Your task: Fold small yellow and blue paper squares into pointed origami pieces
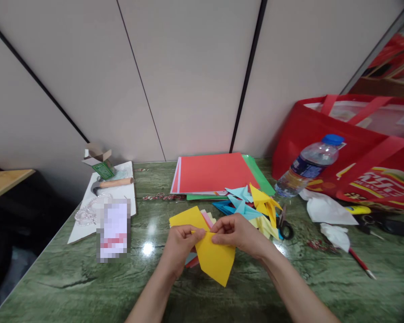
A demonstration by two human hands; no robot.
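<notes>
Between my two hands is a yellow sheet of paper (216, 260), creased and partly folded, held above the table. My left hand (182, 244) pinches its upper left edge between thumb and fingers. With thumb and forefinger, my right hand (234, 231) grips the upper edge close to my left thumb. Under and behind my hands lies another yellow sheet (190, 217), over a stack of coloured sheets that is mostly hidden. Folded paper pieces in blue and yellow, among them a golden one (264, 199), lie in a heap just beyond my right hand.
Red card sheets (215, 172) lie at the back against the wall. Scissors (284, 226), a water bottle (308, 166), a red bag (366, 148), crumpled tissue (336, 236) and a red pen (362, 264) are on the right. A hammer (114, 183) and small box (103, 167) sit left.
</notes>
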